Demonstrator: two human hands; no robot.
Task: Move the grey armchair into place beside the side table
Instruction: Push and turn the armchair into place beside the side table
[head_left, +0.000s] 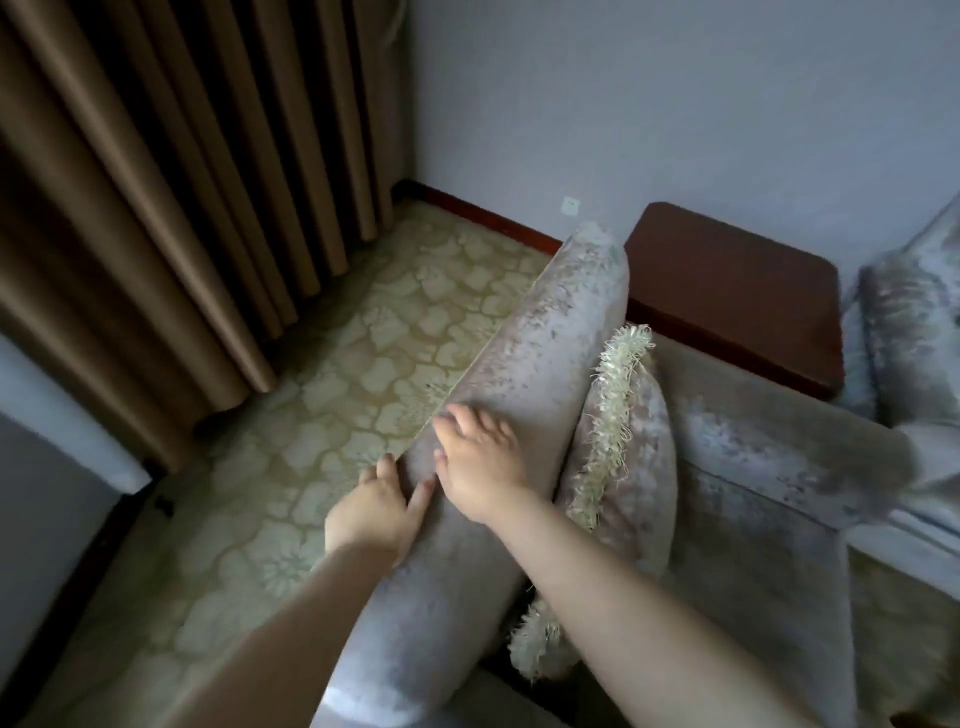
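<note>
Two bare hands on the padded top roll of the grey armchair (550, 332) — the left hand (371, 512) grips its far edge with curled fingers, the right hand (478, 467) lies flat, fingers spread. The chair stands just beside the dark wooden side table (737, 291).

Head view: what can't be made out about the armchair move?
All head view:
1. armchair legs: hidden under its own upholstery.
2. side table legs, and its gap to the armchair: hidden behind the armchair.
3. left hand fingertips: hidden over the armchair's far side.
4. right hand fingers: blurred.
</note>
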